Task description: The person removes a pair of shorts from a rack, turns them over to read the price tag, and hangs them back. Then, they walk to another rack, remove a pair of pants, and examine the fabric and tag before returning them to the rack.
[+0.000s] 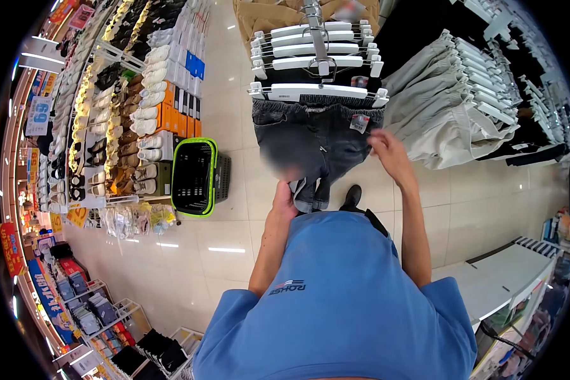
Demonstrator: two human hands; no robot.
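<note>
Dark grey denim trousers (345,130) hang by the waistband from a white clip hanger (316,94) at the front of a rack. A paper tag (359,123) shows at the waistband's right side. My left hand (285,197) is at the lower left of the trousers, closed at the folded-up leg, partly blurred. At the right edge of the trousers, just below the tag, is my right hand (388,152), its thumb and fingers pressed together at the cloth. Whether cloth lies between those fingertips is too small to tell.
Light grey trousers (443,120) hang on the right. More white hangers (316,48) are behind the denim. A black basket with a green rim (176,183) stands on the floor beside the shoe shelves (149,114). A white counter (487,278) is at the lower right.
</note>
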